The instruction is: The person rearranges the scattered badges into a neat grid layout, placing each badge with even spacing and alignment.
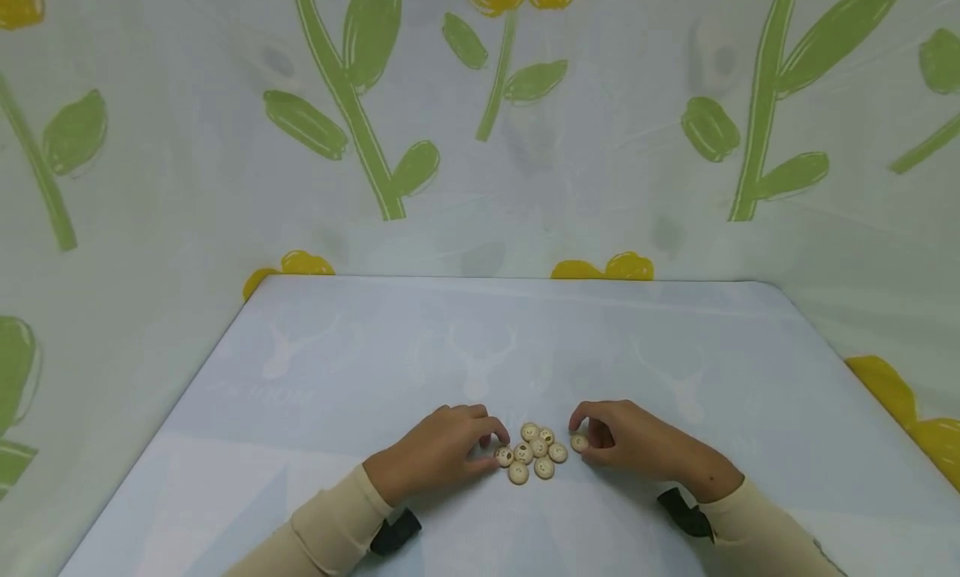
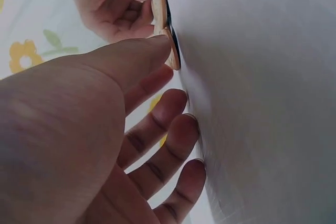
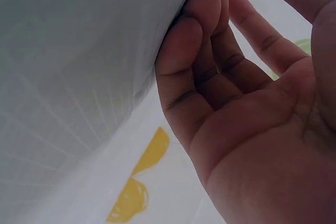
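Several small round wooden discs (image 1: 538, 449) with dark printed marks lie close together on the table. At the group's left edge, my left hand (image 1: 437, 450) pinches one disc (image 1: 504, 456) between thumb and index finger. In the left wrist view, the thumb of that left hand (image 2: 131, 77) lies against a disc's edge and the other fingers are loosely bent near the tabletop. My right hand (image 1: 633, 439) pinches another disc (image 1: 579, 442) a little apart from the group's right side. The right wrist view shows the right hand (image 3: 236, 87) with curled fingers against the table; its disc is mostly hidden there.
The pale table (image 1: 480, 335) carries faint deer-head prints, and its far edge meets a white cloth (image 1: 585, 185) with green leaves and yellow flowers. Dark straps (image 1: 396, 531) sit at both wrists, below the beige sleeves.
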Motion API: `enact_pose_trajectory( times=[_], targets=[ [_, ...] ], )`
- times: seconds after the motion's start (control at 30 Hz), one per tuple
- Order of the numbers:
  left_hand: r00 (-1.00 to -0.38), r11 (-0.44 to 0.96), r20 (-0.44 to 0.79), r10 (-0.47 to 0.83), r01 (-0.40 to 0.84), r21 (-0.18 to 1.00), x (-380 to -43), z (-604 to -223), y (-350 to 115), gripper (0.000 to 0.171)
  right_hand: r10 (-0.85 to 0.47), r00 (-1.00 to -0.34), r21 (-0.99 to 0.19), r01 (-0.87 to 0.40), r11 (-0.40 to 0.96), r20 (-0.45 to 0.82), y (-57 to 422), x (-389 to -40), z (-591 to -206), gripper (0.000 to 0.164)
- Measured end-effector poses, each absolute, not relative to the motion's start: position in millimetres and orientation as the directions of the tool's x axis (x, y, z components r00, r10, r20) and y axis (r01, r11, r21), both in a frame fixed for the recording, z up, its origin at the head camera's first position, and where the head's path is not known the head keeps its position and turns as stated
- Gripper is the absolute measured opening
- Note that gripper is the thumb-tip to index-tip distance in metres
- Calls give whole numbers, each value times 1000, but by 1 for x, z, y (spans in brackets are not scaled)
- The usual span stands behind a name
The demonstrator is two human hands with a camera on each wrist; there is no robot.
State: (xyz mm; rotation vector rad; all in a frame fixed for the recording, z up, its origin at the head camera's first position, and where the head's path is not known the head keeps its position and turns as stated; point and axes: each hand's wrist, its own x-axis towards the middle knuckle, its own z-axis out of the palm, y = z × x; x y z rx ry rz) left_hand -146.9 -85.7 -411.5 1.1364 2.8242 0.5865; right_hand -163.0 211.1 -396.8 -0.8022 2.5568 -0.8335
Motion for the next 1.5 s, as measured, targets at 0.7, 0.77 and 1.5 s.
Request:
enact_pose_trajectory(
  times=[0.7,0.77,1.5],
  targets=[
    [-734,658,116,670,658,366,-147,-415,-85,21,-585,-800,-611,-398,685,-134,209,-162,-399,12],
    [-736,662,114,667,655,365,-147,-415,-85,20,-580,-804,-604,-398,691,-133,209,-162,-399,13],
    [-741,659,100,664,643,390,-146,-414,-86,20,-586,-797,-577,-411,705,-148,204,-163,-396,13]
  ],
)
